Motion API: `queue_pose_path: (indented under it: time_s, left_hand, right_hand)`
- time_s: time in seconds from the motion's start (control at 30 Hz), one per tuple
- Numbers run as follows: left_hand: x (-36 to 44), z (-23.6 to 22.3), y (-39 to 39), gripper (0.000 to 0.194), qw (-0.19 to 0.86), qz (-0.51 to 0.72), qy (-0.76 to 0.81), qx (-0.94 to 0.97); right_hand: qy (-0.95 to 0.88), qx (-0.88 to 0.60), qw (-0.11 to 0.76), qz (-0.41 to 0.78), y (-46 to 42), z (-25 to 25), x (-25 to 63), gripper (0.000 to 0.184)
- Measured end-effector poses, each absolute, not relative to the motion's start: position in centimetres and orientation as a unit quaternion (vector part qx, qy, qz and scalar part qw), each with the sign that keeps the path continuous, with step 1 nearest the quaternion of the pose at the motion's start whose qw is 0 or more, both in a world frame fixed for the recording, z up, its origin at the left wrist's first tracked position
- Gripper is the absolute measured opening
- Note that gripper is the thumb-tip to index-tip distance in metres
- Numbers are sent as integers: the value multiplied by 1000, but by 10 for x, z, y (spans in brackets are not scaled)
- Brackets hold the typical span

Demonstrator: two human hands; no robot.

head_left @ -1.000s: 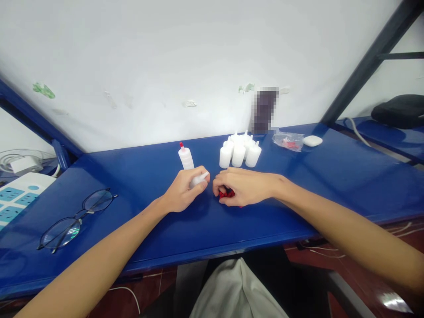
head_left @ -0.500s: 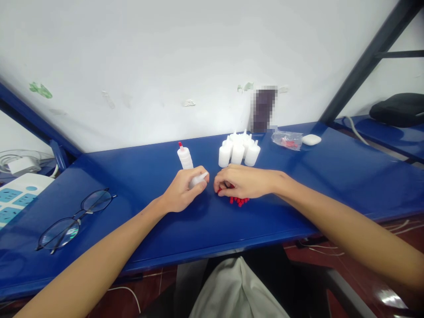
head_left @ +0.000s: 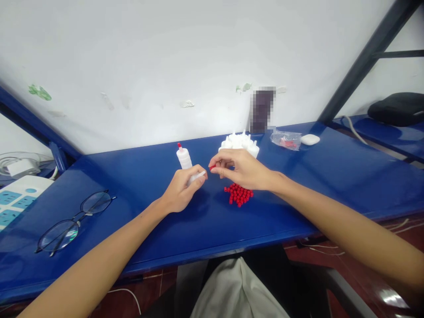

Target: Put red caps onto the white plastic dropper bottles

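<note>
My left hand (head_left: 181,190) is closed round a small white bottle (head_left: 196,177), its nozzle pointing right. My right hand (head_left: 243,170) pinches a small red cap (head_left: 212,167) just to the right of that nozzle, a little above the blue table (head_left: 139,190). A pile of several red caps (head_left: 239,194) lies on the table under my right wrist. One white bottle with a red cap (head_left: 183,157) stands upright behind my left hand. A cluster of several uncapped white bottles (head_left: 241,142) stands behind my right hand.
Eyeglasses (head_left: 71,221) lie at the front left. A white and blue power strip (head_left: 15,198) sits at the far left. A clear bag with red bits (head_left: 286,140) and a white case (head_left: 310,139) lie at the back right. A dark bag (head_left: 395,108) is at far right.
My right hand has lifted off the pile of red caps with one cap pinched, moving up and toward the bottle's nozzle. The pile now lies uncovered. My left hand stays put.
</note>
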State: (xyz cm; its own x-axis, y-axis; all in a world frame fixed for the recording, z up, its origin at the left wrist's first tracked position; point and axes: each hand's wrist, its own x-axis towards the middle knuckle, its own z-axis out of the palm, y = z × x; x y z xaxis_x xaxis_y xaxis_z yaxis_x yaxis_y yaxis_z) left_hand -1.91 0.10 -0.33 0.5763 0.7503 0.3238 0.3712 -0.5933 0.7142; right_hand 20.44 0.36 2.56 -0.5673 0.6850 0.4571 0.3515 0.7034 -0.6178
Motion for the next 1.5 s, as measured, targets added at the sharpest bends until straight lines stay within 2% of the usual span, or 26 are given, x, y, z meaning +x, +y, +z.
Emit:
queue_pose_path:
  time_s: [0.13, 0.4, 0.63, 0.93, 1.1, 1.3, 1.43, 1.5]
  left_hand:
    - [-19, -5, 1, 39, 341, 326, 327, 819]
    - [-17, -5, 0, 47, 341, 317, 307, 830]
    - [-16, -5, -1, 47, 338, 321, 306, 830]
    - [-15, -6, 1, 50, 246, 353, 257, 865]
    - [-15, -8, 1, 49, 227, 347, 261, 872]
    - [-15, -6, 1, 45, 264, 344, 294, 852]
    - [-18, -7, 4, 36, 310, 424, 325, 786]
    - [-20, -8, 5, 30, 315, 473, 345, 747]
  right_hand:
    - [-817, -287, 386, 318, -3, 25, 198, 14]
    - [-807, -255, 395, 358, -9, 16, 188, 13]
    - [-815, -253, 406, 327, -13, 13, 184, 8]
    - [-849, -225, 408, 251, -18, 13, 180, 7]
    - [-850, -225, 405, 253, -18, 12, 180, 6]
    - [-835, -251, 416, 258, -15, 15, 184, 8]
    - [-792, -301, 458, 269, -7, 25, 196, 11]
    - [-782, -344, 451, 259, -1, 29, 202, 15]
